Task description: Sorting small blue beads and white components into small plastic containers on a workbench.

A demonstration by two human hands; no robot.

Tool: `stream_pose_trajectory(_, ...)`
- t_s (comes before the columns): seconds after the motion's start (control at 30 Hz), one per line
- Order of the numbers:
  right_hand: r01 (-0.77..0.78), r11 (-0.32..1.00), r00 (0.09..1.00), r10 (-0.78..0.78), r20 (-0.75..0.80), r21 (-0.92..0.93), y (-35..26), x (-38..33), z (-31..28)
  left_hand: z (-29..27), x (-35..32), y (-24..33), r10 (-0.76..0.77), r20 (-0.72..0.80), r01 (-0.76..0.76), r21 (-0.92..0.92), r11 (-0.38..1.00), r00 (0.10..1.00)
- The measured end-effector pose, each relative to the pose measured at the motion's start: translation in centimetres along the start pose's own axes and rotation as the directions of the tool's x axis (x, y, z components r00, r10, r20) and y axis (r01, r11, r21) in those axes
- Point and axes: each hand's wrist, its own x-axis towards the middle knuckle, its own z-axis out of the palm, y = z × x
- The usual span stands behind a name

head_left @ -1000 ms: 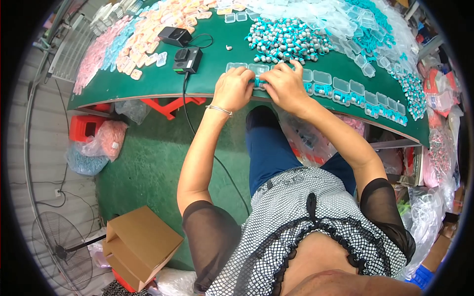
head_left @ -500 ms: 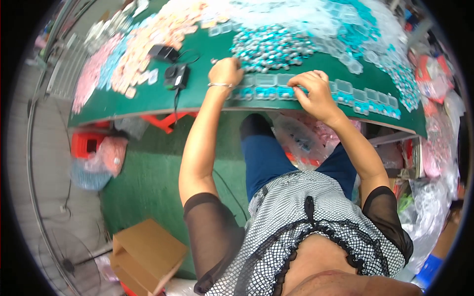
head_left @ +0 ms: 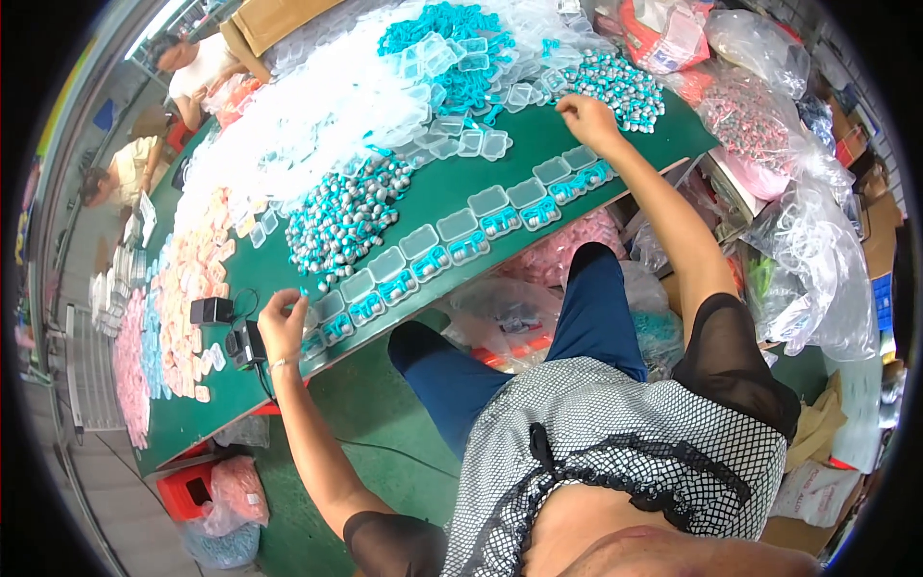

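Observation:
A row of small clear plastic cases [head_left: 461,236] with teal parts inside runs along the front edge of the green table [head_left: 538,144]. My left hand [head_left: 282,322] rests at the left end of that row, fingers curled around a small teal piece. My right hand [head_left: 586,115] is stretched out to the far right, fingers closed at the edge of a heap of teal and silver parts [head_left: 625,87]. Whether it holds a piece is hidden. A second heap of teal and silver parts [head_left: 341,216] lies behind the row's middle.
Empty clear cases [head_left: 461,135] and white bagged parts [head_left: 317,115] pile up behind. Orange and pink packets [head_left: 187,279] lie at the left, near two black boxes [head_left: 226,322] with a cable. Plastic bags [head_left: 798,212] crowd the right. Two other people [head_left: 144,125] sit at the far left.
My hands were close together at the middle of the case row. They have spread apart: the left one to the row's left end, the right one out to the far right heap.

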Motion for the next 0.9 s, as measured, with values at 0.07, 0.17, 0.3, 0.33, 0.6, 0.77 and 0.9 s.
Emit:
stream_pose_trajectory(0.07,-0.108,0.987,0.992,0.116,0.056,-0.12,1.7,2.1,0.6,-0.4,-1.3,-1.2,-0.014,-0.011,0.014,-0.045,0.999,1.0)
stream_pose_trajectory(0.17,-0.113,0.948,0.993,0.118,-0.002,-0.296,2.7,3.7,1.8,-0.4,-2.7,-0.7,-0.08,0.008,0.081,-0.143,0.986,0.997)
stream_pose_trajectory(0.3,-0.044,0.938,0.998,0.053,0.016,-0.344,2.2,4.3,4.1,-1.3,-4.8,-0.9,-0.091,-0.029,0.083,-0.189,0.979,0.995)
stream_pose_trajectory(0.33,-0.039,0.939,0.999,0.048,0.018,-0.342,2.1,4.7,4.3,-1.2,-5.1,-0.9,-0.094,-0.034,0.086,-0.189,0.978,0.995)
stream_pose_trajectory(0.6,0.135,0.865,0.991,-0.121,0.059,-0.484,1.4,4.9,4.2,-1.5,-7.3,-1.4,-0.109,-0.118,0.083,-0.204,0.976,0.987)
stream_pose_trajectory(0.77,0.251,0.915,0.958,-0.187,0.217,-0.316,2.9,3.1,1.2,-1.1,-6.8,0.9,-0.034,-0.151,0.012,-0.148,0.989,0.988)
stream_pose_trajectory(0.9,0.224,0.933,0.967,-0.177,0.182,-0.282,3.1,2.6,1.6,-0.7,-7.3,0.4,-0.079,-0.142,0.045,-0.232,0.972,0.987)
